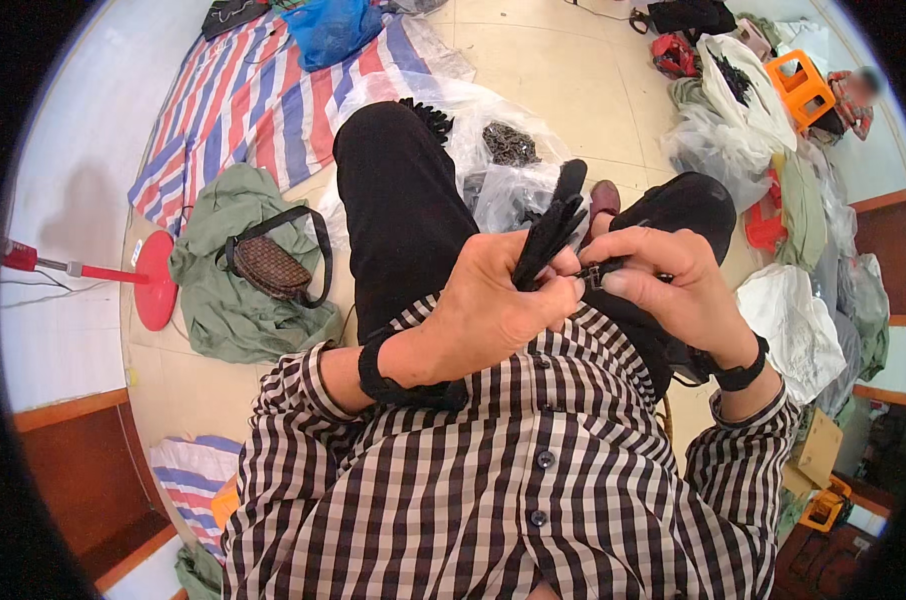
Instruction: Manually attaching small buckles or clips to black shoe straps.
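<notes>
My left hand point(493, 305) is closed on a folded bundle of black straps point(553, 228), whose ends stick up past the fingers. Opposite it, my right hand point(668, 268) pinches a short black strap end with a small metal buckle point(595, 276) on it. The fingertips of both hands almost meet at this buckle, above my lap. How the strap runs through the buckle is too small to make out. Between my knees lies a clear plastic bag point(518, 205) with a heap of small dark metal pieces point(510, 145) on it. More black straps point(428, 120) show beside my left knee.
To the left, a brown patterned pouch point(271, 268) lies on green cloth point(218, 225), near a red round stand base point(155, 280). Striped sheeting point(263, 100) and a blue bag point(333, 30) lie farther off. On the right are white sacks point(793, 330), an orange stool point(801, 90) and another person point(853, 105).
</notes>
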`<state>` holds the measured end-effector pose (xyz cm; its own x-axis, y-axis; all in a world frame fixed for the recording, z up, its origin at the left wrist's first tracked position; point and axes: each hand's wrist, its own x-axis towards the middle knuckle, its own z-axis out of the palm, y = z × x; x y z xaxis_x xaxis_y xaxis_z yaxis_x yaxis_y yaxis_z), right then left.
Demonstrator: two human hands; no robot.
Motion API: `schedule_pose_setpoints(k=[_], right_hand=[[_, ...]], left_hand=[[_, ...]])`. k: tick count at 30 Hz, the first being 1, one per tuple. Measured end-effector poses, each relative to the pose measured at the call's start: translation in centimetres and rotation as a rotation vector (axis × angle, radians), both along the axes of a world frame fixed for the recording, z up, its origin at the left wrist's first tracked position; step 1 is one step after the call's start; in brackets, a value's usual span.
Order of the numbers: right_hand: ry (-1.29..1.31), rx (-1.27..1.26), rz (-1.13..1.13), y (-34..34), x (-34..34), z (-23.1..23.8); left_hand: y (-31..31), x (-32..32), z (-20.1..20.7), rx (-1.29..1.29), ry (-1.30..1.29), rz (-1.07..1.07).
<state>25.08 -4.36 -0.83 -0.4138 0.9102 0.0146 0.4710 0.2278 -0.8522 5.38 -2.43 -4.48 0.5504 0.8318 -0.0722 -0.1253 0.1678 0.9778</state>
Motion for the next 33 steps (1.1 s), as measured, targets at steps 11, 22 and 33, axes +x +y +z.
schedule_pose_setpoints(k=[11, 22, 33], right_hand=[[0.103, -0.145, -0.084, 0.1, -0.3, -0.9], [0.000, -0.021, -0.098, 0.2, -0.5, -0.8], [-0.324, 0.358, 0.022, -0.5, -1.4, 0.2]], left_hand=[[0.0, 0.2, -0.4, 0.042, 0.022, 0.006], [0.2, -0.6, 0.4, -0.017, 0.063, -0.095], [0.1, -0.9, -0.5, 0.508, 0.161, -0.079]])
